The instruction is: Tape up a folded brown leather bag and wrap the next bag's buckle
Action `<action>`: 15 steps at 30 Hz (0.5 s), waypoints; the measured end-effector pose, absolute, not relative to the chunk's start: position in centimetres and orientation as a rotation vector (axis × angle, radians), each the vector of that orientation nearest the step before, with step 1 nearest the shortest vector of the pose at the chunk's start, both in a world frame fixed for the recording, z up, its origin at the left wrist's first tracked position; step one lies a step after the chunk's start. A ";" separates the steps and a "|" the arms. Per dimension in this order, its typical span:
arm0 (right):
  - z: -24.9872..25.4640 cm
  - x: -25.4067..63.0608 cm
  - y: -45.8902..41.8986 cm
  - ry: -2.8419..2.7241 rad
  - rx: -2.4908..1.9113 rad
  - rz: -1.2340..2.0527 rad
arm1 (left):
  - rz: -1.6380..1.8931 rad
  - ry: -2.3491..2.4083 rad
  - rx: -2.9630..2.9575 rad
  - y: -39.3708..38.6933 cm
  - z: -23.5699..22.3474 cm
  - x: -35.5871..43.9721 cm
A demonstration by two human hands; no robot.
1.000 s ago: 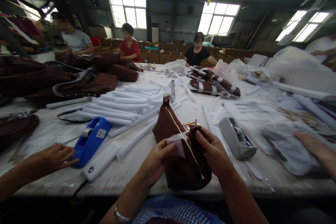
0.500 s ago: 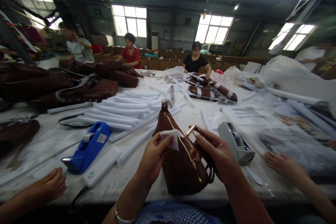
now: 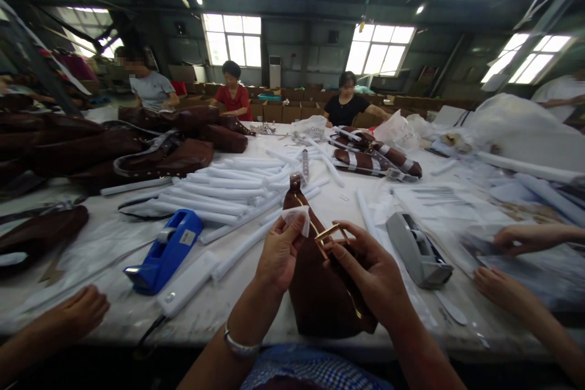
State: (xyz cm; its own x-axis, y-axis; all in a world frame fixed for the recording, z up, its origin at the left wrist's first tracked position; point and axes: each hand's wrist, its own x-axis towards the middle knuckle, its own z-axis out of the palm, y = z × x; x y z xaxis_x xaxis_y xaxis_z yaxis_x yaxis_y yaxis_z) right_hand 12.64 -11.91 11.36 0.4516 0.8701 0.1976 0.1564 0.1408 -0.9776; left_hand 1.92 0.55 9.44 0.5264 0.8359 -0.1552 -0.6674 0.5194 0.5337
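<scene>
A dark brown leather bag (image 3: pixel 315 292) with a gold zipper stands on the table in front of me. My left hand (image 3: pixel 281 253) pinches a thin white sheet (image 3: pixel 299 219), which looks like tissue paper, over the bag's upper left side. In my right hand (image 3: pixel 372 268) is a gold rectangular buckle (image 3: pixel 331 236), gripped between thumb and fingers above the zipper. The fingers cover part of the buckle, and whatever strap it may join is hidden by the hand.
A blue tape dispenser (image 3: pixel 167 250) lies left of the bag, a grey one (image 3: pixel 418 250) right. White wrapped rolls (image 3: pixel 205 195) spread beyond. Brown bags (image 3: pixel 169 155) pile at back left. A co-worker's hand (image 3: pixel 77 311) rests left; another's hands (image 3: pixel 498 286) handle plastic at right.
My left hand has raised the white sheet off the zipper area. My right hand has turned the buckle so its frame faces me more. At right, a co-worker's second hand has come into view.
</scene>
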 end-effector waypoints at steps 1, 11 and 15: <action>11.4 12.5 -11.9 -1.042 -1.396 0.624 | 0.928 0.422 0.403 0.5 9.6 2.1; 10.8 12.3 -11.3 -1.259 -1.637 0.318 | 0.827 0.436 0.425 0.1 11.1 3.0; 10.4 12.5 -11.1 -1.251 -1.634 0.280 | 0.818 0.405 0.433 -0.3 10.9 3.2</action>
